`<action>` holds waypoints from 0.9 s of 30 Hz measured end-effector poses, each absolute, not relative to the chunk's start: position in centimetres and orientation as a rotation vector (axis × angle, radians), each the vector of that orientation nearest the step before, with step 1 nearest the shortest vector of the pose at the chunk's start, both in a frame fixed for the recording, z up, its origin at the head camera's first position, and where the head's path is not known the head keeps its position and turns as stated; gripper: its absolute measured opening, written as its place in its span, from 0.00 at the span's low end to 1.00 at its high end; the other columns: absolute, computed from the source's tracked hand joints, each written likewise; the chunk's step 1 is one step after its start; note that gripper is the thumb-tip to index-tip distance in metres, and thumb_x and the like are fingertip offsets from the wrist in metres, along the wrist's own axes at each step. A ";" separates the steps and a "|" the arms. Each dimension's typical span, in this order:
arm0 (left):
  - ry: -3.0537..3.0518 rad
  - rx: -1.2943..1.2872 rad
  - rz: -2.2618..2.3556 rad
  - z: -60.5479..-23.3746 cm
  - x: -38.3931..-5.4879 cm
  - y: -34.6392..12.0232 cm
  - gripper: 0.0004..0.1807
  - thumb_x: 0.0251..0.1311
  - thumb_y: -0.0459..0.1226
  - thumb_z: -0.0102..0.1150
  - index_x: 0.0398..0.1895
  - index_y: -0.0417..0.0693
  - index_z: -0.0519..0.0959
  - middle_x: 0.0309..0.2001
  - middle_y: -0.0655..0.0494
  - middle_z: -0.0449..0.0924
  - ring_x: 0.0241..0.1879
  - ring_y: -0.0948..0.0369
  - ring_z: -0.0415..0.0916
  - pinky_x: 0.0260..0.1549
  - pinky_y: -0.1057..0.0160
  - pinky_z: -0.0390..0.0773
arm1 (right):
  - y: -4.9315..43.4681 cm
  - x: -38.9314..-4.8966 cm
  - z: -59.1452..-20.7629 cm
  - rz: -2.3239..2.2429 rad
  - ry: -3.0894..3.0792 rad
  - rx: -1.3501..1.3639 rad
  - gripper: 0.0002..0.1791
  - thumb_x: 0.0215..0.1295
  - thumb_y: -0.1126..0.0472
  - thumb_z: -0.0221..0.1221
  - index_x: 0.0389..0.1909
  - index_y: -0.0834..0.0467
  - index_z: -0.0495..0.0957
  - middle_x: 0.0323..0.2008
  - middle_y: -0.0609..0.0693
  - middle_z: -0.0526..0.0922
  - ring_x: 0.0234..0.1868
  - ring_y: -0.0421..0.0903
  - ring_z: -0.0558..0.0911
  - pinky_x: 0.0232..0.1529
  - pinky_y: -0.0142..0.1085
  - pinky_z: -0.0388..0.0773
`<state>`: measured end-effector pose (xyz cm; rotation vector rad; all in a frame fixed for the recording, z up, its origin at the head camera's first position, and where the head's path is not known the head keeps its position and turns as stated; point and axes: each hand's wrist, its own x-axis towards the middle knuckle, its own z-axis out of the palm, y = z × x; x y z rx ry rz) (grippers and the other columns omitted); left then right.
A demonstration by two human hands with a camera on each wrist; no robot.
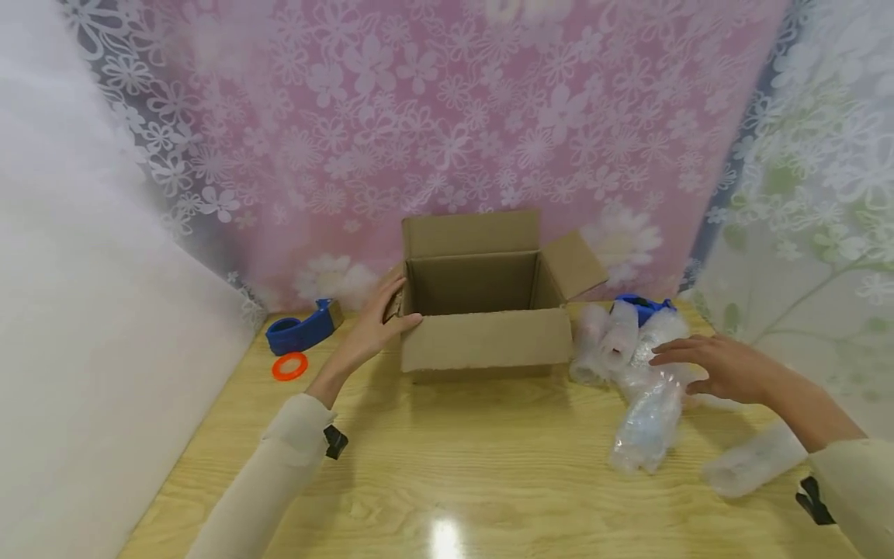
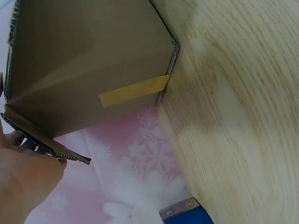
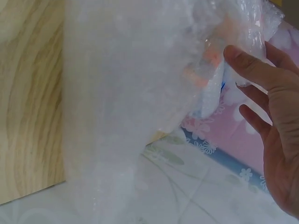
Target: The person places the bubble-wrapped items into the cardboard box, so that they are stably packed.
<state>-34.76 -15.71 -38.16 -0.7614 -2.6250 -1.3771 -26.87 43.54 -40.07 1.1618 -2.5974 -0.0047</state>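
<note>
An open-topped cardboard box [image 1: 486, 341] stands on the wooden table with its front, back and right flaps spread. My left hand [image 1: 380, 314] grips its left side, thumb at the front flap's corner and fingers by the left flap. In the left wrist view, that hand [image 2: 30, 179] is around the left flap [image 2: 44, 140]; some fingers are hidden. My right hand [image 1: 733, 369] hovers with loosely bent fingers beside a bubble-wrapped bundle [image 1: 649, 423]. From the right wrist, the hand [image 3: 280, 102] shows thumb and fingers apart near clear bubble wrap [image 3: 126, 93]; contact is unclear.
Left of the box lie a blue tape dispenser [image 1: 300, 334] and an orange ring [image 1: 275, 370]. More bubble-wrapped rolls [image 1: 620, 334] and a blue object [image 1: 646, 308] crowd its right side. Another wrapped roll [image 1: 754, 462] lies nearer the front right. Flowered curtains [image 1: 454, 116] hang behind the table.
</note>
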 end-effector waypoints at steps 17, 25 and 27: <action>-2.526 -0.662 -1.506 -39.5 -35.3 -14.7 0.48 0.68 0.58 0.63 0.85 0.63 0.51 0.85 0.65 0.40 0.83 0.55 0.39 0.75 0.38 0.54 | 44.5 -25.1 -40.5 0.435 -2.818 1.222 0.24 0.57 0.57 0.75 0.55 0.49 0.83 0.46 0.41 0.82 0.45 0.35 0.81 0.35 0.36 0.79; -2.403 -0.720 -1.667 -40.9 -35.7 -14.1 0.44 0.75 0.46 0.59 0.86 0.66 0.46 0.85 0.62 0.33 0.83 0.54 0.33 0.77 0.37 0.45 | 44.4 -24.8 -39.7 0.568 -2.781 1.206 0.27 0.58 0.62 0.74 0.59 0.47 0.82 0.51 0.42 0.83 0.48 0.33 0.80 0.37 0.35 0.80; -2.366 -0.707 -1.685 -41.3 -35.6 -14.0 0.43 0.75 0.45 0.58 0.86 0.66 0.46 0.85 0.62 0.34 0.83 0.54 0.35 0.77 0.39 0.45 | 44.1 -25.0 -39.5 0.585 -2.765 1.189 0.28 0.57 0.64 0.74 0.60 0.47 0.81 0.53 0.41 0.84 0.48 0.32 0.80 0.38 0.34 0.81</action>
